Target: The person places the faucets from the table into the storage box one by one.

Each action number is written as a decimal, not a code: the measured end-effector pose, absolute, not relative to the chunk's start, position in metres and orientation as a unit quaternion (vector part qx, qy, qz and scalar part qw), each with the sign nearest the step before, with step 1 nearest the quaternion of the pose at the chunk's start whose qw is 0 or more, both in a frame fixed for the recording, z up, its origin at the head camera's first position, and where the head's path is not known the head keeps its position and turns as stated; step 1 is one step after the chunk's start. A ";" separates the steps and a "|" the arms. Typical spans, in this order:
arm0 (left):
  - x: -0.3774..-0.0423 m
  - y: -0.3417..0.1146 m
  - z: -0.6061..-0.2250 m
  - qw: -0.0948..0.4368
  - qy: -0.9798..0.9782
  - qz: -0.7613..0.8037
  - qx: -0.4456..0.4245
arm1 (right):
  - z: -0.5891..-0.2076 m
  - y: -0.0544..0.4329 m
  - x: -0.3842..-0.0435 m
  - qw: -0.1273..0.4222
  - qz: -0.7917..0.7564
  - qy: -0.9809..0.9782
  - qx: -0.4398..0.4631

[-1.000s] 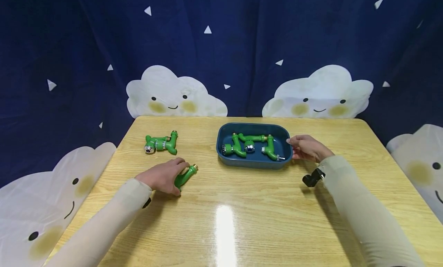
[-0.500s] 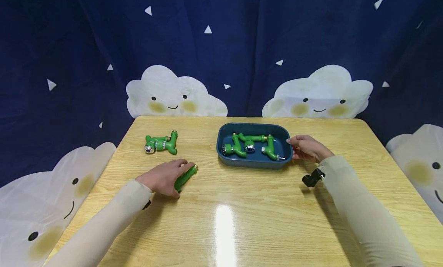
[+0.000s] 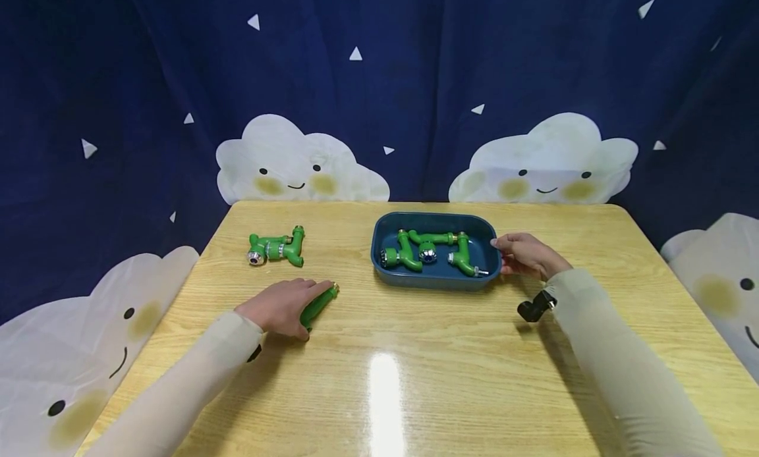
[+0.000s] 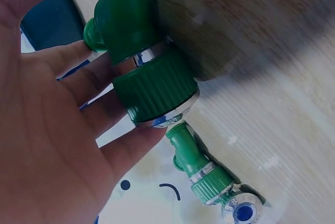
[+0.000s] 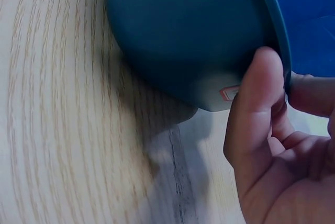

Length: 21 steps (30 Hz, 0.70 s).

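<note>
Left of blue tray (image 3: 435,280) on wooden table (image 3: 474,371), left hand (image 3: 281,307) curls fingers and thumb round green tap (image 3: 317,306), presumably for firm hold; right hand (image 3: 524,255) pinches tray's right rim, perhaps steadying it, three taps (image 3: 463,247) inside.

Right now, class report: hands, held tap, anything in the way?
Left hand grips green tap. Right hand pinches blue tray. No obstacle seen between tap and tray.
</note>
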<state>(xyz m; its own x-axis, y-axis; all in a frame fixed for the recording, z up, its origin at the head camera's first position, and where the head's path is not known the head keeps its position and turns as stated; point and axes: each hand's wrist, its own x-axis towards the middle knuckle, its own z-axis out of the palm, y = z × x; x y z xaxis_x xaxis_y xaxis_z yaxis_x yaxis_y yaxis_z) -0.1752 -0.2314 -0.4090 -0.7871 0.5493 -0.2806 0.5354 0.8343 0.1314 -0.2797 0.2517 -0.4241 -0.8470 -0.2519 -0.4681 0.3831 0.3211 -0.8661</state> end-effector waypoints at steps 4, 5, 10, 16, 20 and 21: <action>-0.174 -0.232 -0.411 0.154 0.947 0.023 0.282 | -0.425 0.251 -0.279 0.274 -0.578 0.767 0.043; -0.174 -0.232 -0.411 0.152 0.947 0.022 0.282 | -0.425 0.251 -0.279 0.275 -0.578 0.767 0.044; -0.172 -0.231 -0.414 0.146 0.950 0.022 0.276 | -0.426 0.250 -0.278 0.272 -0.577 0.769 0.041; -0.174 -0.229 -0.413 0.151 0.953 0.026 0.262 | -0.426 0.251 -0.278 0.273 -0.583 0.764 0.034; -0.175 -0.229 -0.412 0.150 0.952 0.028 0.264 | -0.424 0.251 -0.277 0.273 -0.583 0.764 0.033; -0.175 -0.229 -0.412 0.148 0.952 0.027 0.265 | -0.423 0.251 -0.277 0.273 -0.582 0.765 0.031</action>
